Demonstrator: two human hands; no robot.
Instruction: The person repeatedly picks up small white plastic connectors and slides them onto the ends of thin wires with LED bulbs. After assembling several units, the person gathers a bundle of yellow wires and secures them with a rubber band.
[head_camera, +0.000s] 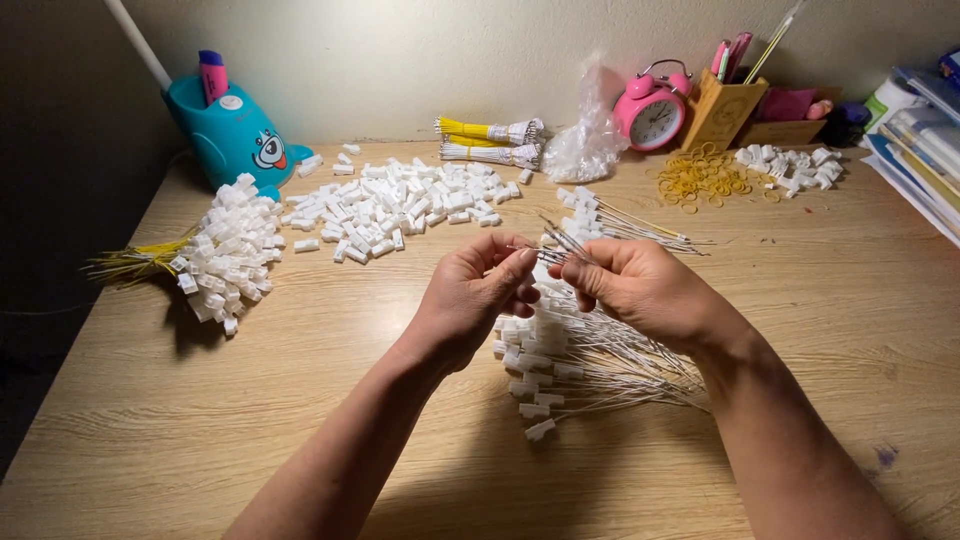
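Your left hand and right hand meet above the wooden table, both pinching a few thin white wires, directly over the pile of wired white connectors. Three more heaps of white connectors lie beyond: one loose, one yellow-wired, and a small one far right. At the back sit what look like two tied wire bundles, one crumpled clear plastic bag and one pink alarm clock.

Matt pale wood-grain desk. White plastic connectors, slightly glossy. Thin wires, shiny metal tips. Crinkled clear plastic bag. Glossy pink clock. Smooth teal plastic lamp base. Rubber bands, dull yellow. Wooden pen holder.
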